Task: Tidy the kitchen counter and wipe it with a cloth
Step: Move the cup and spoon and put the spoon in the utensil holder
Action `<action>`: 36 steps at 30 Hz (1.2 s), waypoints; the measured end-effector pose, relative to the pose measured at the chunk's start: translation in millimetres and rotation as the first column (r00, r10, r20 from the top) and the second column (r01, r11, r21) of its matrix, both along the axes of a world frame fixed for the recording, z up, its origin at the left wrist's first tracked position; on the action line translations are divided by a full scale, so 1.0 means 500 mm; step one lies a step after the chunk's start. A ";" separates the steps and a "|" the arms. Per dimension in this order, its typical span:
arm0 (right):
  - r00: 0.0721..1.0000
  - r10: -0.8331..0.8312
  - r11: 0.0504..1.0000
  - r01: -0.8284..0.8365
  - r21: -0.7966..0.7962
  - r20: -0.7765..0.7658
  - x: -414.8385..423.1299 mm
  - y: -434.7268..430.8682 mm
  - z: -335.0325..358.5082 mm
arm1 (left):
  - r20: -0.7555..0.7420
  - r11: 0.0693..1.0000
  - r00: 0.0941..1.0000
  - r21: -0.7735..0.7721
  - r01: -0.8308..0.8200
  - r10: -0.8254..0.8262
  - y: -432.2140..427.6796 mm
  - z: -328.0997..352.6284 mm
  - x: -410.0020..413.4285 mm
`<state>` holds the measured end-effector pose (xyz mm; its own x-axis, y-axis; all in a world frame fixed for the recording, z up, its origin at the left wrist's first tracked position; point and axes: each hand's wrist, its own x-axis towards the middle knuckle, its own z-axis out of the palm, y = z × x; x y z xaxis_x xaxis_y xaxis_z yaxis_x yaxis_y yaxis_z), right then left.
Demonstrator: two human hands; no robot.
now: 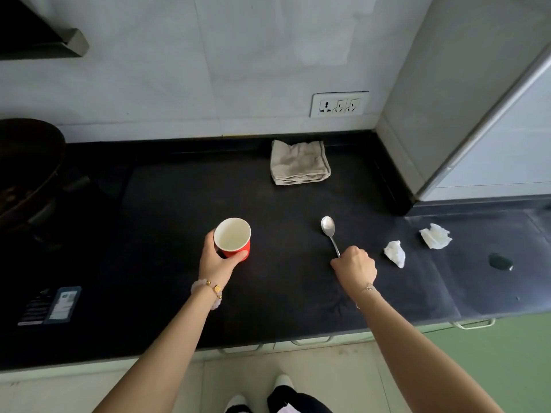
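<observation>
On the black counter (283, 293) my left hand (216, 260) grips a red paper cup (233, 238) with a white, empty inside, standing upright. My right hand (354, 266) holds the handle end of a metal spoon (329, 231), whose bowl points away from me and lies on or just above the counter. A folded beige cloth (299, 162) lies near the back wall. Two crumpled white tissues (395, 253) (436, 236) lie to the right of my right hand.
A dark wok (26, 171) sits on the stove at the left. A small dark object (501, 261) lies at the far right. A wall socket (340, 104) is above the cloth. A grey pillar (447, 99) bounds the counter's right back corner. A label (64, 304) is stuck front left.
</observation>
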<state>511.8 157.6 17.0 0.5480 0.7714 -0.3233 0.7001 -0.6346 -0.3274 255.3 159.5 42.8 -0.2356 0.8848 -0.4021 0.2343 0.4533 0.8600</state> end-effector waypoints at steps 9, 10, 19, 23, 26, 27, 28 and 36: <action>0.990 -0.037 0.999 0.037 -0.004 -0.138 0.015 -0.005 0.014 | 0.009 1.000 1.000 -0.005 0.007 -0.007 -0.019 0.013 0.000; 0.984 -0.038 0.999 0.040 0.004 -0.171 0.019 -0.007 0.016 | 0.008 1.000 1.000 -0.005 0.010 -0.010 -0.020 0.013 -0.001; 0.707 -0.120 0.969 0.237 0.074 -0.697 0.036 -0.023 0.030 | -0.011 0.998 0.998 0.019 0.058 -0.057 -0.025 0.032 -0.005; 0.562 -0.049 0.957 0.262 0.122 -0.826 0.012 -0.031 0.075 | -0.022 0.995 0.996 0.059 0.085 -0.083 -0.031 0.056 -0.009; 0.539 0.008 0.960 0.232 0.158 -0.843 -0.004 -0.042 0.105 | -0.022 0.993 0.996 0.084 0.089 -0.087 -0.047 0.074 -0.017; 0.534 0.021 0.960 0.226 0.166 -0.845 -0.010 -0.048 0.113 | -0.021 0.992 0.996 0.089 0.084 -0.083 -0.055 0.079 -0.020; 0.532 0.030 0.960 0.221 0.173 -0.846 -0.015 -0.054 0.119 | -0.014 0.993 0.997 0.093 0.075 -0.074 -0.066 0.082 -0.023; 0.553 0.122 0.986 0.029 0.166 -0.824 -0.097 -0.095 0.117 | 0.055 0.993 0.996 0.089 -0.076 0.071 -0.196 0.063 -0.079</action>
<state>463.1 110.0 75.6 0.0560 0.8647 -0.4991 0.0959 -0.5022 -0.8594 215.6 61.6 74.2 -0.2821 0.8992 -0.3344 0.1574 0.3872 0.9085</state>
